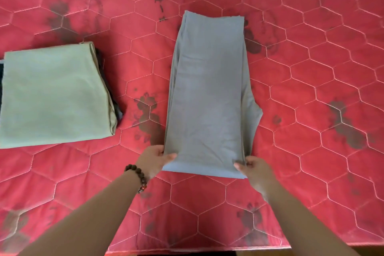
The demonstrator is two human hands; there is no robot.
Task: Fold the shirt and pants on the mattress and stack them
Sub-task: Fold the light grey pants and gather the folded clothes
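The left hand [154, 160] pinches the near left corner of the grey pants [207, 97], thumb on top. The right hand [254, 169] pinches the near right corner the same way. The pants lie in a long folded strip in the middle of the red mattress [311, 68]. Far to the left sits a folded green shirt [54, 95] on top of something dark.

Both forearms were bare to the near edge of the view, with no sleeve showing on either. The left hand [154, 160] had a bracelet [137, 176] of round dark brown beads at its wrist, a few seemingly reddish. The right hand [256, 169] wore nothing.
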